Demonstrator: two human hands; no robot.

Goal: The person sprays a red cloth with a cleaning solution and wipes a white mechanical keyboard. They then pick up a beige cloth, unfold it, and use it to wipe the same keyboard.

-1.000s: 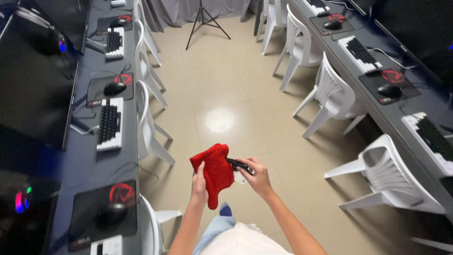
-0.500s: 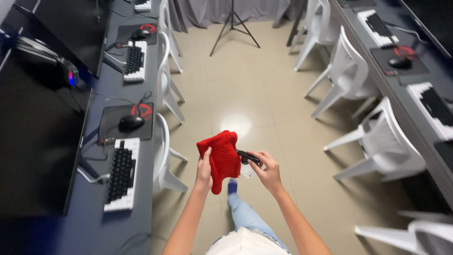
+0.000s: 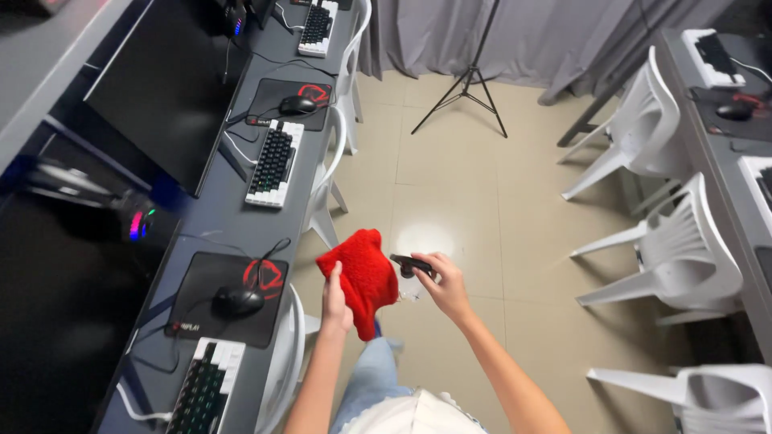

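The left hand point(image 3: 336, 299) is closed on a fluffy red cloth point(image 3: 363, 277), pinching it near the bottom so most of it stands up above the fingers. The right hand point(image 3: 446, 288) is closed around a small black thing point(image 3: 410, 264); I cannot tell what it is. It sits just beside the cloth, almost touching. Both hands are up in the air in front of the body, over the tan floor point(image 3: 466, 185), not on any surface.

On the left, a long dark surface point(image 3: 215, 215) holds a black mouse point(image 3: 237, 300) and a keyboard point(image 3: 275, 164). White chairs point(image 3: 683, 249) stand on the right. The middle floor between them is wide, with a black tripod point(image 3: 466, 84) far ahead.
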